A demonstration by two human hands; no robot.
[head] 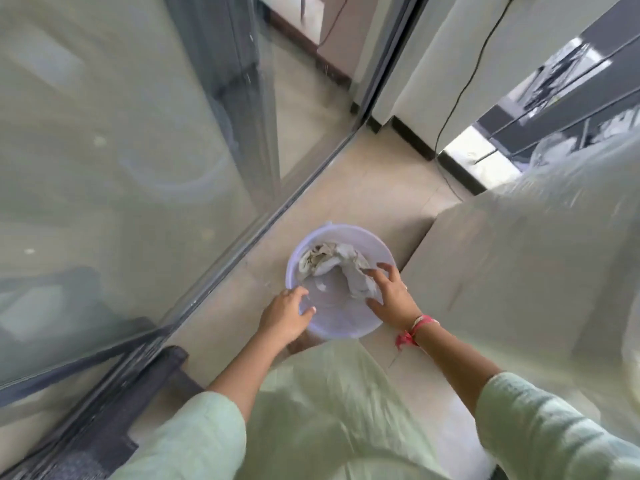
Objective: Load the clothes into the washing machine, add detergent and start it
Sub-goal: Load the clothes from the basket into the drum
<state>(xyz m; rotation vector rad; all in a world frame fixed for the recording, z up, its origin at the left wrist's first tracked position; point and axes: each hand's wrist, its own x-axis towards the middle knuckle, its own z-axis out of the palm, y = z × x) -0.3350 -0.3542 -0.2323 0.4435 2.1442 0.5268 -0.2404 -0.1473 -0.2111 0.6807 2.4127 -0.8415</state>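
The crumpled white and beige clothes [332,268] lie inside a round pale lilac plastic tub [346,327] on the beige tiled floor [363,188]. The right hand [389,289], at 3 o'clock of the tub, spreads its fingers over the cloth. The left hand [285,313], at 8 o'clock, curls loosely on the rim.

A smooth, glossy pale-lilac plastic tub [367,237] holds crumpled white cloth [332,265]; the beige tiled floor [363,188] is faintly shiny.
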